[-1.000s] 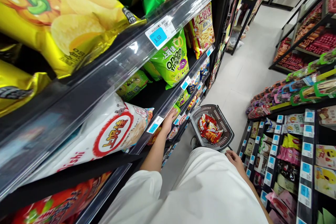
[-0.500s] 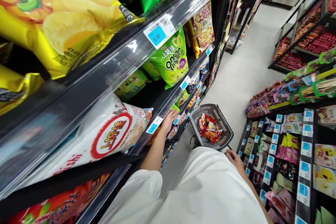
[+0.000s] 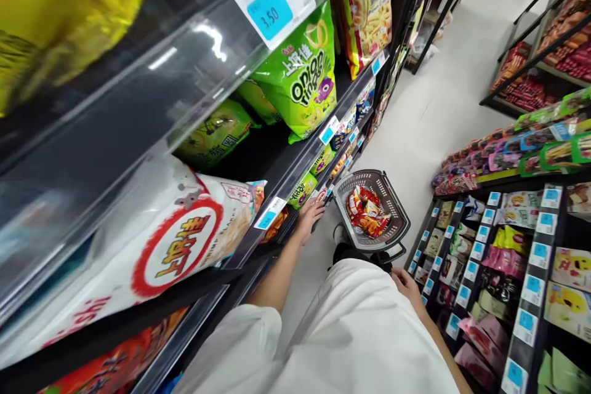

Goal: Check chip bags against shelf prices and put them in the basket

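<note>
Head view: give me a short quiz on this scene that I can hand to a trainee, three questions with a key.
1. Multiple choice. Which hand is beside the snack shelving?
a) the right hand
b) the left hand
c) neither hand

2. True or false. The grey shopping basket is empty.

3. Fill in the blank. The large price label above the green Onion Rings bag reads ____.

Key:
1. b
2. False; red snack packets lie in it.
3. 3.50
</note>
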`<state>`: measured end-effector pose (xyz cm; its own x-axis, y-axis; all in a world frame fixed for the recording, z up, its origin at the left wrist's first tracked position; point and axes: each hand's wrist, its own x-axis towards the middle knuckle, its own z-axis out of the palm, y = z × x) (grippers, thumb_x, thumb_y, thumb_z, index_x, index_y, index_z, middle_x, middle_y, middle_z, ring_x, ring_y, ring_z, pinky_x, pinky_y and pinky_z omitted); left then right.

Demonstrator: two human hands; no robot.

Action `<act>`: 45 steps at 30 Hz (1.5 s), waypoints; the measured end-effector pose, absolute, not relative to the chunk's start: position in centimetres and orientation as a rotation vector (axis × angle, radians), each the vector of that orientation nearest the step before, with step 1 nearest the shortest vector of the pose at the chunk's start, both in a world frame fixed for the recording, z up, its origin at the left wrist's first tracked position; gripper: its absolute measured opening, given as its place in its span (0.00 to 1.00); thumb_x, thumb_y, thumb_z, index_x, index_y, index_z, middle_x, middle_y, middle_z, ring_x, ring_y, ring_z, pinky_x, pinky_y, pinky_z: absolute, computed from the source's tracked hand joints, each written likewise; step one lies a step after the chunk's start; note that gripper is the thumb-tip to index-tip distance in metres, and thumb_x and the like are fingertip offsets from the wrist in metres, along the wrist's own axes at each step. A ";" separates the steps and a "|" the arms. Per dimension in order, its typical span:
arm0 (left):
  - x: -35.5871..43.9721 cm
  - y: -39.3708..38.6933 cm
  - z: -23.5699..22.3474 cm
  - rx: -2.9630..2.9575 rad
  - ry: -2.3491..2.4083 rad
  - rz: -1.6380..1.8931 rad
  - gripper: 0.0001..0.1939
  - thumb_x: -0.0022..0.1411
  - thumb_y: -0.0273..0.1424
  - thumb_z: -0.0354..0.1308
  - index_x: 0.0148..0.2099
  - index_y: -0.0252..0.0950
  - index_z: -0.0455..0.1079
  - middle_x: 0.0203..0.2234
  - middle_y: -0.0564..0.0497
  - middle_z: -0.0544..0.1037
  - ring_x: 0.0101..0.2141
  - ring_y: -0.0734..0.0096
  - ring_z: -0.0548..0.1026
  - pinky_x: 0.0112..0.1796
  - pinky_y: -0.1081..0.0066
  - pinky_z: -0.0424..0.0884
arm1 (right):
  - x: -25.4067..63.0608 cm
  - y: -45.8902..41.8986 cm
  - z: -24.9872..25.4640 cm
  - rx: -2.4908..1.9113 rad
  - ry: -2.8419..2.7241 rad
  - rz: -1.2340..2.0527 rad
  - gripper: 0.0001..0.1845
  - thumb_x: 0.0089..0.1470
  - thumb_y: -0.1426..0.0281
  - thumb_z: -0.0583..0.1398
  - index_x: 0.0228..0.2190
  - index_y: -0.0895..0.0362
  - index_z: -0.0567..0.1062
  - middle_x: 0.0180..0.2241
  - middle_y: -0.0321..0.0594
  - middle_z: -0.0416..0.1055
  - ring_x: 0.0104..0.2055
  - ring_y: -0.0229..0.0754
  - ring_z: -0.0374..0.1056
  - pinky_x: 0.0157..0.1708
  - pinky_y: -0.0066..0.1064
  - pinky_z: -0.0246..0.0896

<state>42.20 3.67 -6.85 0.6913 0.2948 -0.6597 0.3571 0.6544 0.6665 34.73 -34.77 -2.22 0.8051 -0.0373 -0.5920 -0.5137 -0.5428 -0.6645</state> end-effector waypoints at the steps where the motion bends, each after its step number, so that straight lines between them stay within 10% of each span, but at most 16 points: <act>1: 41.5 2.8 -7.5 0.887 0.856 -0.085 0.22 0.61 0.34 0.62 0.56 0.35 0.68 0.51 0.38 0.78 0.44 0.60 0.80 0.51 0.61 0.70 | 34.0 -34.7 -2.6 -2.087 0.407 0.675 0.28 0.43 0.44 0.62 0.35 0.55 0.78 0.35 0.44 0.79 0.40 0.57 0.75 0.42 0.44 0.70; 16: 22.7 -8.8 -20.7 0.963 1.220 -0.594 0.33 0.50 0.47 0.68 0.54 0.34 0.70 0.47 0.37 0.80 0.44 0.54 0.80 0.50 0.59 0.71 | 34.7 -39.0 -20.5 -2.440 0.151 1.165 0.15 0.58 0.72 0.55 0.45 0.58 0.77 0.48 0.50 0.76 0.50 0.51 0.74 0.55 0.42 0.67; 27: 4.6 -13.7 -26.6 0.885 1.516 -0.673 0.38 0.49 0.55 0.69 0.57 0.38 0.70 0.52 0.41 0.79 0.52 0.52 0.77 0.45 0.66 0.74 | 40.2 -38.9 -33.6 -2.754 -0.213 1.387 0.17 0.66 0.69 0.52 0.48 0.60 0.76 0.70 0.55 0.46 0.53 0.60 0.71 0.52 0.48 0.67; 35: -0.1 -14.5 -26.8 0.884 1.502 -0.743 0.41 0.45 0.57 0.71 0.54 0.37 0.73 0.49 0.41 0.80 0.47 0.52 0.79 0.44 0.64 0.76 | 39.0 -38.3 -33.4 -2.865 -0.365 1.543 0.20 0.66 0.67 0.51 0.44 0.65 0.79 0.50 0.62 0.72 0.50 0.60 0.74 0.49 0.44 0.69; 45: 0.0 -9.9 -28.3 1.028 1.476 -0.699 0.38 0.44 0.59 0.71 0.50 0.38 0.75 0.42 0.43 0.82 0.40 0.55 0.80 0.41 0.64 0.77 | 34.6 -42.7 -39.6 -2.636 0.245 1.478 0.18 0.63 0.68 0.58 0.53 0.60 0.74 0.52 0.55 0.74 0.52 0.55 0.72 0.52 0.40 0.65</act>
